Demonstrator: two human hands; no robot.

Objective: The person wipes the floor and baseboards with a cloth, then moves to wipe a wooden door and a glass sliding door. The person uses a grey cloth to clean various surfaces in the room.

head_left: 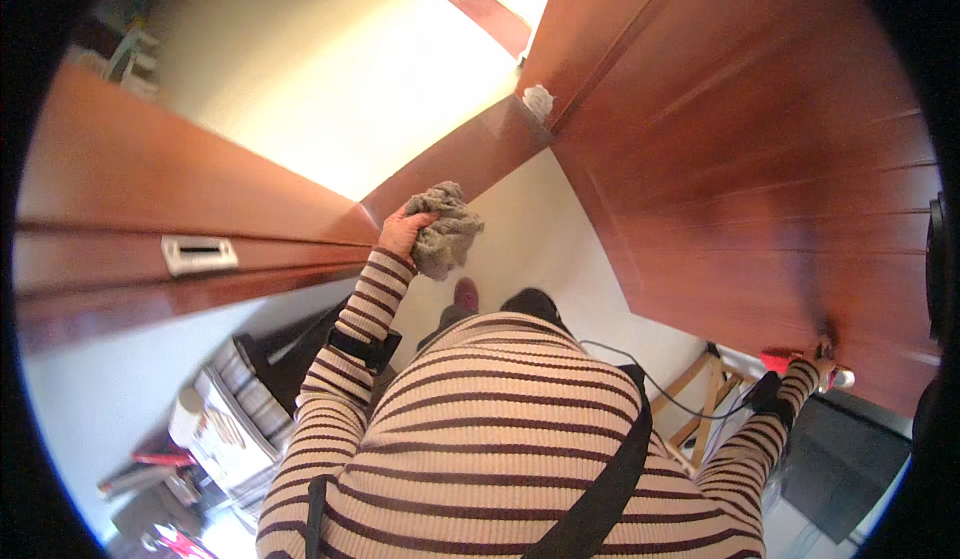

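A crumpled grey-brown rag [447,234] is bunched in my left hand [402,231], which is closed on it in front of the doorway. At the far right, my right arm reaches out to a reddish-brown wooden door [740,179]. My right hand [824,352] is at the door's lower edge in the picture, its fingers curled there; the exact grip is small and partly hidden. Close beside it are a white, rounded knob-like piece [840,379] and something red [775,361].
A wooden door frame [200,174] with a white-rimmed strike plate [200,256] stands on the left. A dark threshold [460,154] crosses the pale floor. Whitish material [538,102] sits at the door's hinge corner. A wooden stool-like frame [700,399] and a dark box [840,464] are at lower right.
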